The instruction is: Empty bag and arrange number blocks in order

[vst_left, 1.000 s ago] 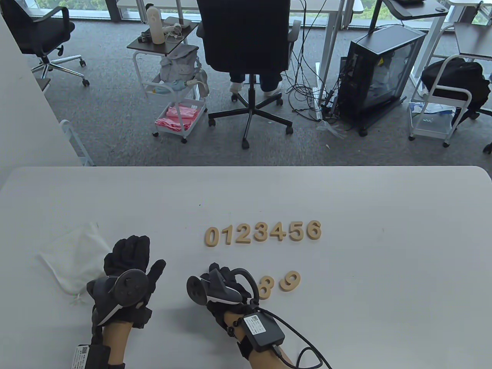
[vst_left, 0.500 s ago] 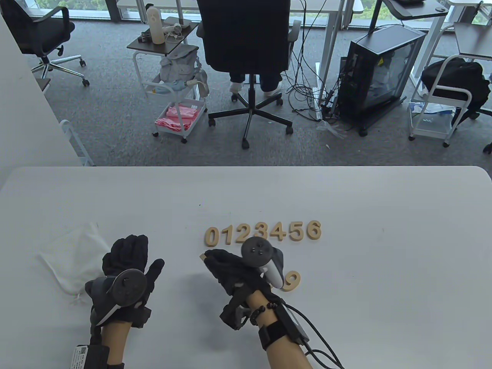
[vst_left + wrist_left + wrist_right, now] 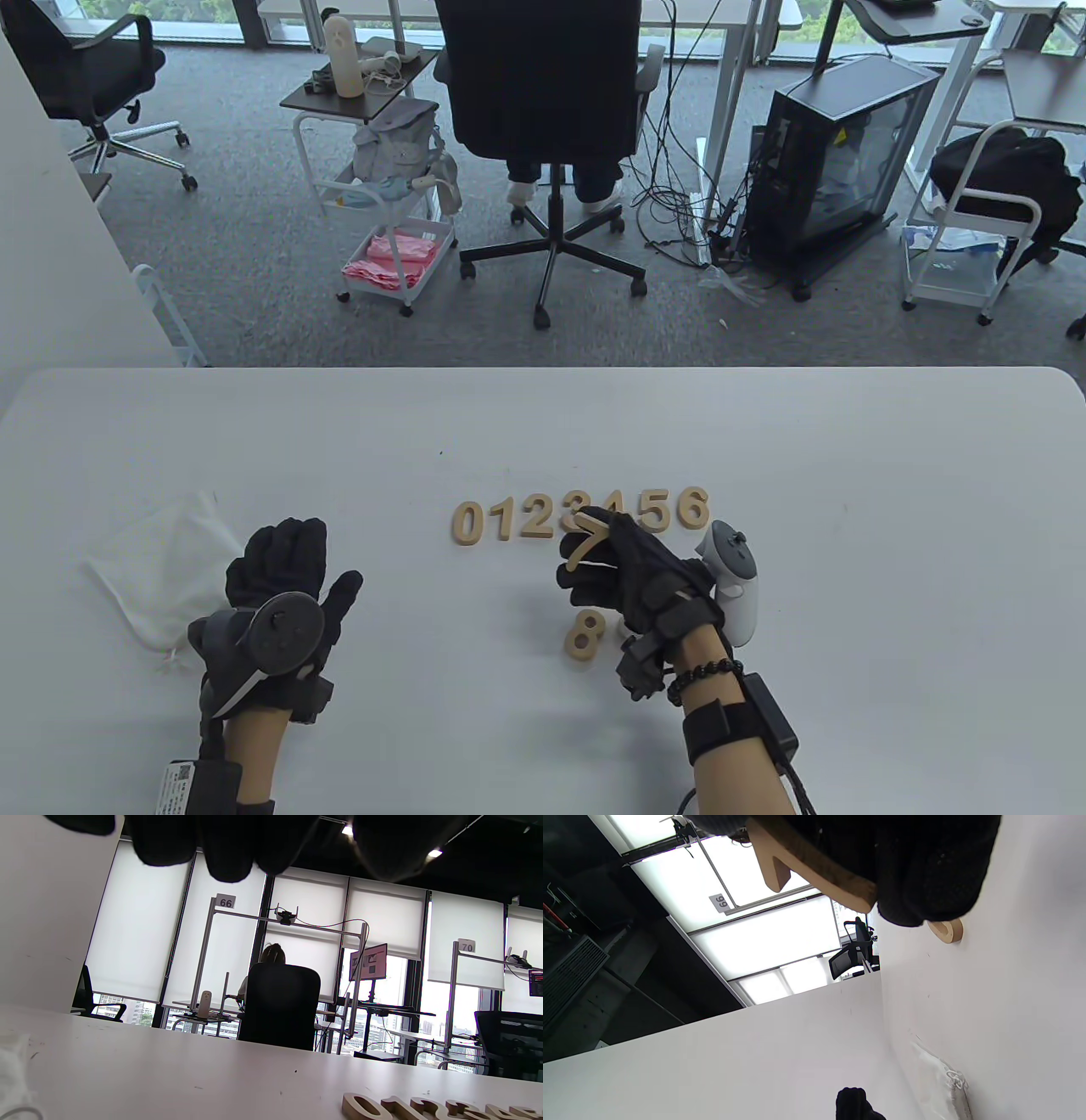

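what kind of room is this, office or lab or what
Most likely an open-plan office used for data recording: swivel office chairs at white desks, a desktop PC tower with loose cables on grey carpet, and numbered station signs on frames by shaded windows.

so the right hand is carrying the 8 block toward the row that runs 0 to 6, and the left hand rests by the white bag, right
Not quite: the right hand holds the 7 block, not the 8. The table view shows the 8 block lying on the table below that hand. The rest stands: the row runs 0 to 6, and the left hand rests by the white bag.
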`<state>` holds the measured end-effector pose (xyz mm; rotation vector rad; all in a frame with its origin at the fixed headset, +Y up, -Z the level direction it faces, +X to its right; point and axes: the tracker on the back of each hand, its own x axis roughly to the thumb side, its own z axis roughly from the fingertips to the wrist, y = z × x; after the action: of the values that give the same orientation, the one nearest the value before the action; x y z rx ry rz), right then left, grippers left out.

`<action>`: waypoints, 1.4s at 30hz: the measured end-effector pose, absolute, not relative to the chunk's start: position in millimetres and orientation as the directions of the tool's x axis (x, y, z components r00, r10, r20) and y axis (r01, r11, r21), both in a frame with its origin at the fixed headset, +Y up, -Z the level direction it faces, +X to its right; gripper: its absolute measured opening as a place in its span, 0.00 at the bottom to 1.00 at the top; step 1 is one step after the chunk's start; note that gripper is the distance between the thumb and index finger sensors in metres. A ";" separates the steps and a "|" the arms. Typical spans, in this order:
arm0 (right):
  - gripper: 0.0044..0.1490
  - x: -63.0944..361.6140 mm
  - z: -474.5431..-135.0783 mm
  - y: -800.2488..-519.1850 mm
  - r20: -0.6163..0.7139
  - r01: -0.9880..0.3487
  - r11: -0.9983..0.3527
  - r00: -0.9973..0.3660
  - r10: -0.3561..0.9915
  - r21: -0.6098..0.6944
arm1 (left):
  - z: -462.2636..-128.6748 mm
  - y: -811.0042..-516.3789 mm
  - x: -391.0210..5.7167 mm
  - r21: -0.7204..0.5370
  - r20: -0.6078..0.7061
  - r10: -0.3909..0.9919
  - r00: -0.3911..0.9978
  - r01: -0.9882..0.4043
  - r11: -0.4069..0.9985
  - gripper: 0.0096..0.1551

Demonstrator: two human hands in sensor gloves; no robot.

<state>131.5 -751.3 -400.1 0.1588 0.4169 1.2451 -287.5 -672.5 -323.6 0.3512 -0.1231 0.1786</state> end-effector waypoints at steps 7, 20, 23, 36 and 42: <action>0.41 179.3 -389.6 -745.4 -0.140 -0.931 0.260 0.230 0.963 0.258 | -323.9 -672.6 -286.9 0.332 0.150 0.143 0.978 -0.186 0.925 0.45; 0.32 239.3 -392.5 -718.7 -0.110 -0.994 -0.104 -0.100 0.989 -0.031 | -324.3 -672.8 -285.9 0.325 0.143 0.134 0.981 -0.174 0.930 0.45; 0.40 253.9 -400.7 -710.8 -0.142 -0.957 -0.274 -0.260 0.955 -0.090 | -324.3 -672.2 -286.3 0.330 0.140 0.131 0.981 -0.171 0.928 0.45; 0.38 254.3 -447.0 -702.7 -0.312 -0.485 -0.853 -0.794 0.521 -0.192 | -323.6 -670.4 -290.2 0.345 0.122 0.133 0.984 -0.168 0.923 0.45; 0.35 249.7 -467.2 -711.7 -0.379 -0.307 -0.931 -0.852 0.362 -0.198 | -323.5 -669.9 -292.0 0.350 0.118 0.138 0.983 -0.171 0.921 0.45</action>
<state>249.7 -711.7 -467.2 -0.5937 -0.1847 2.7212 -292.0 -669.9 -323.5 0.3672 -0.0922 0.1592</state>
